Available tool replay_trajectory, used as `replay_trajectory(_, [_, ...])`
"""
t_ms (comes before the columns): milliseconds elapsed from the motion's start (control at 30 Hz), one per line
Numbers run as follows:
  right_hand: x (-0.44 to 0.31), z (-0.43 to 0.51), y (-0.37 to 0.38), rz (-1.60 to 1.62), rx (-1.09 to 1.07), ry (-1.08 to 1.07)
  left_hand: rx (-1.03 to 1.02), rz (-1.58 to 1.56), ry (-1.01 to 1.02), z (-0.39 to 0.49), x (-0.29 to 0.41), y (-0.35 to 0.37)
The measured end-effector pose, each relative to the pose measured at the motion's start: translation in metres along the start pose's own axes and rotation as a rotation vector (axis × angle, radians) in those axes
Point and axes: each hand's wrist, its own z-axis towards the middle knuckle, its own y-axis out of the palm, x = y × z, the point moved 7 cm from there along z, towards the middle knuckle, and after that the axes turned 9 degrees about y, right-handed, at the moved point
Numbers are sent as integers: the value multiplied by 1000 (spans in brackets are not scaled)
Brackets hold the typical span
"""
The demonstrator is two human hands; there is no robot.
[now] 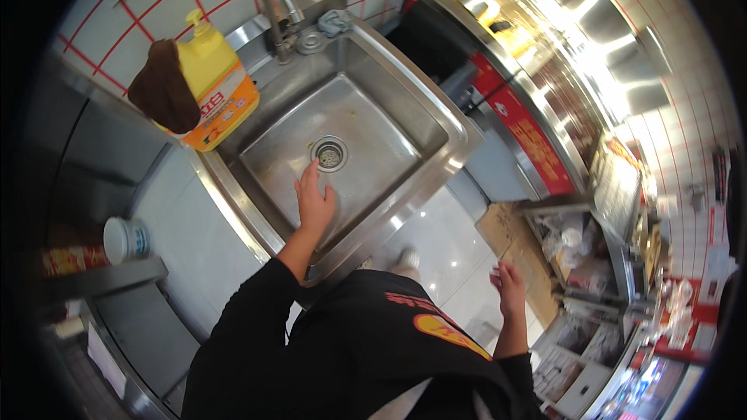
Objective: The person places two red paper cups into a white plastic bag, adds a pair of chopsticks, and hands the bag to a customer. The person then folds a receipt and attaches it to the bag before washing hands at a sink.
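My left hand (pixel 316 201) reaches over a stainless steel sink (pixel 373 128), fingers apart and nothing in them. Its fingertips appear near the sink drain (pixel 330 154), though touch cannot be judged. A few small yellowish bits lie on the basin floor. My right hand (pixel 511 291) hangs in the air beside my body, fingers loosely curled and holding nothing visible. On the sink's left rim stands a yellow pump jug of detergent (pixel 224 87) with a brown cloth (pixel 166 87) draped over it. A metal faucet (pixel 280 20) rises at the back rim.
Beside the faucet sit a round metal drain strainer (pixel 310 42) and a crumpled grey cloth (pixel 335 22). Steel cooking equipment (pixel 525 87) lines the right. Flattened cardboard (pixel 516 251) lies near a shelf with plastic bags. A white tub (pixel 125 239) stands at left.
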Motion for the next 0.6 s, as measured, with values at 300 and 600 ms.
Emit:
replay_trajectory(300, [-176, 161, 353, -270, -1045, -103, 355, 462, -234, -84, 24, -88])
replay_trajectory(600, [-112, 365, 534, -1098, -254, -633, 488, 659, -641, -187, 84, -70])
